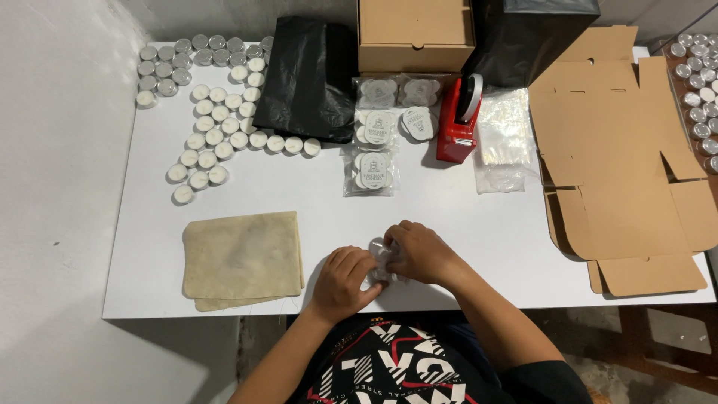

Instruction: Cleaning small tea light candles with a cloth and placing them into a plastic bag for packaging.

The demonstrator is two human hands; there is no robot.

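Grasped between left hand (345, 280) and right hand (419, 253): small clear plastic packet (381, 258), low centre of frame, at near edge of white table (464, 224). Just left, folded beige cloth (243, 258). Above, filled packets (372, 142), red tape dispenser (458, 120). Upper left, tealight candles (217, 112).

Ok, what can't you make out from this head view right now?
- Small clear packet: mostly covered by the left hand and right hand; contents unclear.
- Closed cardboard box: top cut off by the frame edge.
- Metal cups: cut off at the right edge.
- Black bag: contents hidden.
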